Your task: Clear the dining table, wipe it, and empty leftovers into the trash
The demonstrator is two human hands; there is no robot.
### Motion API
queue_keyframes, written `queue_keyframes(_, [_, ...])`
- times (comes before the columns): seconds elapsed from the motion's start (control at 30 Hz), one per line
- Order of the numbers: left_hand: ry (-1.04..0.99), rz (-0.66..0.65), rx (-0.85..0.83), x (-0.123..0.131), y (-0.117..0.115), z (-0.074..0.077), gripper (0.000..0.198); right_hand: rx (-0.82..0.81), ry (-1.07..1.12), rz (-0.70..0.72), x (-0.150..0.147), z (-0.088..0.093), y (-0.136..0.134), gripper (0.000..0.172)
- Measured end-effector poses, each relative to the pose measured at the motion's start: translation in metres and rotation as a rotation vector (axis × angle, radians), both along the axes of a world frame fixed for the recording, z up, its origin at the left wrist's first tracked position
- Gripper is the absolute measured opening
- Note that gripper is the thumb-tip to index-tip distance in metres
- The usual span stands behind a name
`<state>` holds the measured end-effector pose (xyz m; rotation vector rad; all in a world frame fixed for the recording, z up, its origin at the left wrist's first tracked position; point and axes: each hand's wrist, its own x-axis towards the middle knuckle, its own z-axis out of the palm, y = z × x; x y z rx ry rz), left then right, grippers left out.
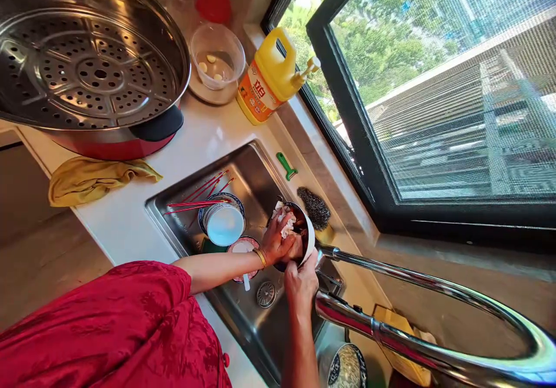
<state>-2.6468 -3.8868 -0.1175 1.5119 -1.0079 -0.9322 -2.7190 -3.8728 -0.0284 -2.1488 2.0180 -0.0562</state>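
Note:
A white-rimmed bowl with a dark inside (310, 233) is tipped on its side over the sink. My right hand (302, 278) grips its lower rim. Inside the mouth of the bowl, my left hand (278, 240), with a yellow bracelet at the wrist, has its fingers closed on crumpled white paper (285, 220). Brownish matter lies beside the fingers, too hidden to make out. To the left, in the steel sink (247, 168), are stacked bowls (225, 224), red chopsticks (197, 204) and a pink-patterned bowl (243, 245) with a white spoon (247, 282).
A chrome faucet (347, 313) reaches in from the right. Behind the sink are a green peeler (286, 167), a steel scourer (313, 207) and a yellow soap bottle (269, 78). A large steamer (99, 75), a yellow cloth (99, 180) and a plastic tub (218, 55) stand at upper left.

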Motion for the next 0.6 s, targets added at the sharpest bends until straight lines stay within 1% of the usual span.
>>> queue_keyframes(0.17, [0.005,0.033,-0.018,-0.004,-0.002,-0.006,0.064,-0.035,-0.007,0.043,0.003,0.004,0.004,0.062])
queue_keyframes(0.27, [0.021,0.063,0.001,-0.004,-0.002,-0.007,0.063,-0.043,0.016,0.051,0.007,0.008,0.006,0.061])
queue_keyframes(0.37, [0.039,0.079,0.009,-0.001,-0.002,-0.004,0.061,-0.063,0.036,0.056,0.011,0.011,0.008,0.059])
queue_keyframes(0.5, [0.052,0.079,-0.031,0.004,-0.001,0.002,0.058,-0.098,0.056,0.060,0.015,0.014,0.010,0.056])
queue_keyframes(0.6, [0.062,0.076,-0.018,0.006,-0.002,0.004,0.057,-0.114,0.054,0.083,0.020,0.018,0.012,0.056])
